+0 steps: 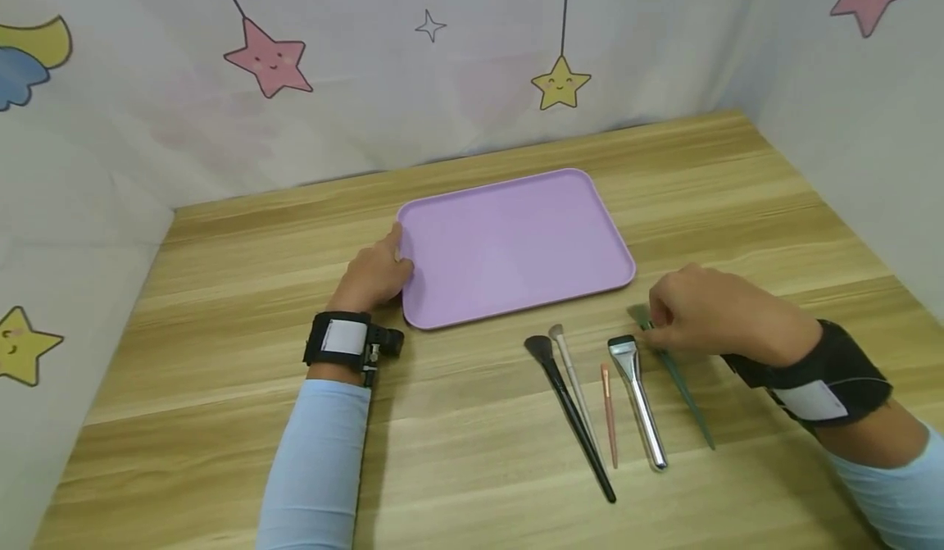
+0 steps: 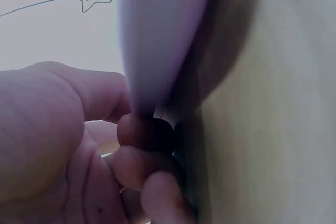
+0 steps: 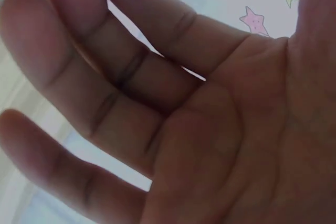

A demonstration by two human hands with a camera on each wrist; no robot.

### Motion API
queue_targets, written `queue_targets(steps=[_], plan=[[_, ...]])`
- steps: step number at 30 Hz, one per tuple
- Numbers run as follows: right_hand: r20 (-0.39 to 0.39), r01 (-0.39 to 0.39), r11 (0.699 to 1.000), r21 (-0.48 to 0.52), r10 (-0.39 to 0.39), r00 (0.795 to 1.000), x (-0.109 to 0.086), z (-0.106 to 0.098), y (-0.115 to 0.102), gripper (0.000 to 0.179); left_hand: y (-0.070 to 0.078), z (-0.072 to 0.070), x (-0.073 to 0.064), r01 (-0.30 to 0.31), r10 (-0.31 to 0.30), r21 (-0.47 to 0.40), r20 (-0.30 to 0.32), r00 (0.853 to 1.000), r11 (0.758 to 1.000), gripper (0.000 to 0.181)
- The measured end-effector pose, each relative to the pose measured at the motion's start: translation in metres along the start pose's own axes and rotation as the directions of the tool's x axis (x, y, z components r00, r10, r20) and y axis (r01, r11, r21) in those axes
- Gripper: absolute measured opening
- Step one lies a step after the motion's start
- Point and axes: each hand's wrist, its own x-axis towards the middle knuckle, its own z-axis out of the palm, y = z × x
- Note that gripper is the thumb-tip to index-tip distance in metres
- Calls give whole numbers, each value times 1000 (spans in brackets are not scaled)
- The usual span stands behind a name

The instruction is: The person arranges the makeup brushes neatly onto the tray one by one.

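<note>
My left hand [image 1: 374,273] grips the left rim of a lilac tray [image 1: 516,243], thumb above and fingers curled beneath. Close up in the left wrist view, the tray's edge [image 2: 152,40] sits between thumb and fingers. At the table's right, my right hand [image 1: 708,308] pinches a green makeup brush [image 1: 687,394] near its bristle end; thumb and hand cover part of it. To its left lie a silver flat-topped brush [image 1: 643,406], a small pink brush [image 1: 609,419], a white-handled brush [image 1: 574,374] and a large black brush [image 1: 571,411]. The right wrist view shows loosely bent fingers [image 3: 121,77], without the brush.
The wooden table [image 1: 258,288] carries the tray and brushes. A white cloth backdrop [image 1: 383,83] with printed stars rises along the table's back and sides. The brushes lie close together in front of the tray's right half.
</note>
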Motion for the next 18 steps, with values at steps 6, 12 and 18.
queue_targets(steps=[6,12,18], plan=[[49,-59,998,-15,59,997,-2,2,-2,41,0,-2,0,-16,16,11,3,1000,1000,71],[89,-124,991,-50,128,988,0,3,-3,41,-1,-3,1,-20,20,33,-5,1000,999,71],[119,-141,985,-96,152,981,4,9,-2,40,-3,0,3,-9,9,20,1,1000,1000,71]])
